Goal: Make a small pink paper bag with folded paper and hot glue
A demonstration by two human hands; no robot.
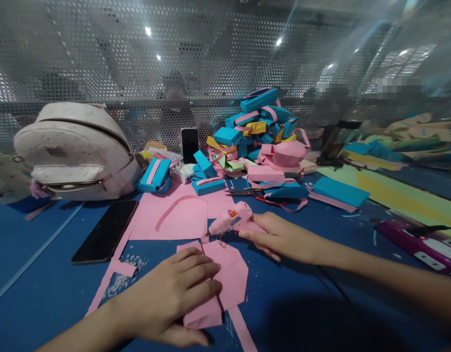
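Dk-blue flat tabletop [20, 234] carries white zip-up backpack [78, 151], blk rectangular phone [106, 232], angular pink paper pc [235, 281] & oblong purple pwr strip [397, 238].

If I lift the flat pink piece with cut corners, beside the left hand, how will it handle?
The pink piece looks like thin card or paper, so it is probably light and fairly floppy. Lying low on the blue table, it may be hard to get under. It seems to touch the folded pink form under the left hand; that might drag along.
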